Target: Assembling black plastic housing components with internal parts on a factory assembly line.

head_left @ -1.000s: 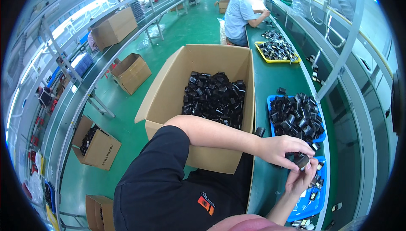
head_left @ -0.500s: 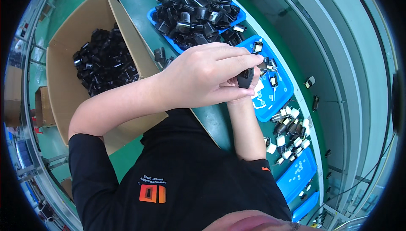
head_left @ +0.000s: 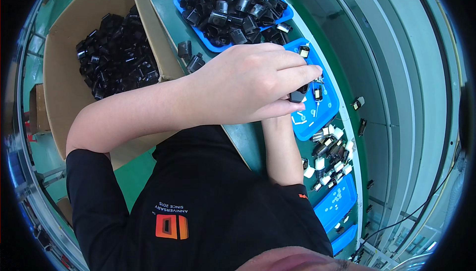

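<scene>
My left hand (head_left: pixel 258 80) reaches across from the left, its thumb and fingers closed around a small black plastic housing (head_left: pixel 298 95). Only part of the housing shows, at the fingertips. Beneath and behind it is my right hand, whose wrist (head_left: pixel 277 122) shows below while its fingers are covered by the left hand. Both hands are over the near side of a blue tray (head_left: pixel 331 103) that holds small black-and-white parts, white strips and clear rings.
A cardboard box (head_left: pixel 57 67) full of black housings stands at the left. Beyond my hands, another blue tray (head_left: pixel 198 36) is heaped with housings, two loose ones (head_left: pixel 188 55) beside it. Assembled black-and-white parts (head_left: pixel 332 154) lie at the right, near a blue tray (head_left: pixel 325 214) with clear rings.
My left hand has moved slightly right relative to the tray, and the black housing is tilted differently and more covered by the fingers. The whole view has shifted a little.
</scene>
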A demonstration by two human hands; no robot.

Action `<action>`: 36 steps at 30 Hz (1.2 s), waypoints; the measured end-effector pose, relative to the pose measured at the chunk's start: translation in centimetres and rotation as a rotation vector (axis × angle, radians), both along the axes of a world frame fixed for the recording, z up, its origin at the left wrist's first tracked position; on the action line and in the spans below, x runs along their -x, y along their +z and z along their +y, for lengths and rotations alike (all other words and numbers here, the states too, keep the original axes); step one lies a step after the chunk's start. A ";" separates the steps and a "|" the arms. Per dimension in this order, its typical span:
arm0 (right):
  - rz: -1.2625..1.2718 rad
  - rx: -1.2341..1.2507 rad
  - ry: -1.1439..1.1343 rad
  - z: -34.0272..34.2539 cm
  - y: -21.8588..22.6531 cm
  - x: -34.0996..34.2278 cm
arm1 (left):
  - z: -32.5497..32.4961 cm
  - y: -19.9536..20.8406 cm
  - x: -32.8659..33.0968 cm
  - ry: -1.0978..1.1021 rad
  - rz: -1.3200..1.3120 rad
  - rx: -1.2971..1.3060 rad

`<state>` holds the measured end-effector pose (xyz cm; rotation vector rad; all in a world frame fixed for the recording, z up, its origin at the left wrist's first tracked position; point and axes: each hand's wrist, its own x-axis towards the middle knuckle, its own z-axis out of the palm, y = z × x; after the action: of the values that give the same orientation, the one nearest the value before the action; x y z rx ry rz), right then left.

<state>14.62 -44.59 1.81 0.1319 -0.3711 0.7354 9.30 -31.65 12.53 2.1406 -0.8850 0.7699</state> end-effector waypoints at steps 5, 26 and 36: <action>-0.066 0.141 -0.096 0.0 -0.1 -0.2 | 0.1 -0.1 0.1 0.005 0.018 0.002; -0.219 0.166 -0.250 0.3 1.0 -0.3 | -0.2 0.0 0.1 0.006 -0.027 0.011; -0.095 0.201 -0.255 0.0 0.9 0.6 | -0.4 -0.6 -0.5 -0.019 -0.052 0.028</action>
<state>14.01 -44.60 2.67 -0.1385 -0.3937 0.5236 9.76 -32.05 11.92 2.0933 -0.9155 0.8269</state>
